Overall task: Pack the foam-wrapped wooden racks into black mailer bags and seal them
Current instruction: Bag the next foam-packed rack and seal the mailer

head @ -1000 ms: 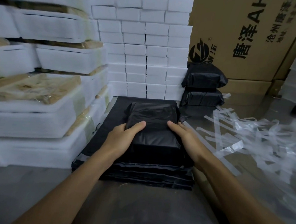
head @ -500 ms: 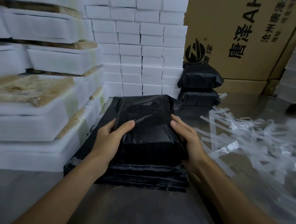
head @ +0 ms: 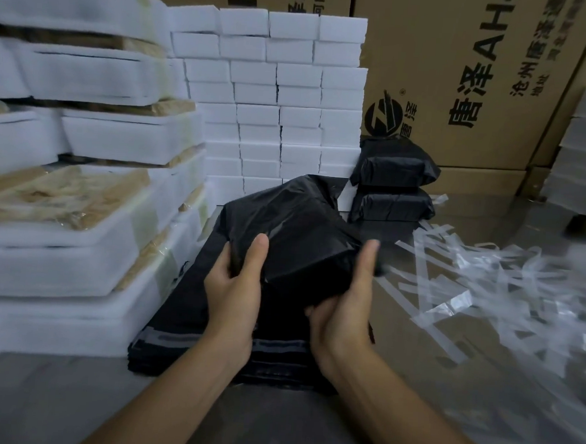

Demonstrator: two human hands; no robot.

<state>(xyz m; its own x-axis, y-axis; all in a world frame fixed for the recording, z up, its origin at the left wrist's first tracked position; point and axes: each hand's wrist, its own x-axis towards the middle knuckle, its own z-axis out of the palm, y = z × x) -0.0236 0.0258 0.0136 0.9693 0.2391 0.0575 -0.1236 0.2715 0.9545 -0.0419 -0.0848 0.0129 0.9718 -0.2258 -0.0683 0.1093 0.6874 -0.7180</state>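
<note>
Both hands grip a bulging black plastic mailer bag with a boxy parcel inside (head: 294, 235), tilted and lifted above a flat stack of empty black mailer bags (head: 189, 318). The left hand (head: 234, 297) curls round the bag's near-left edge, thumb on top; the right hand (head: 342, 314) cups its lower right corner, thumb raised along the side. Left: stacked white foam-wrapped wooden racks (head: 81, 188). Behind: a wall of white foam blocks (head: 275, 93). Right rear: two sealed black parcels (head: 393, 186) before brown printed cardboard cartons (head: 465, 78). Clear peel-off strips (head: 486, 285) litter the grey tabletop (head: 67, 403).
</note>
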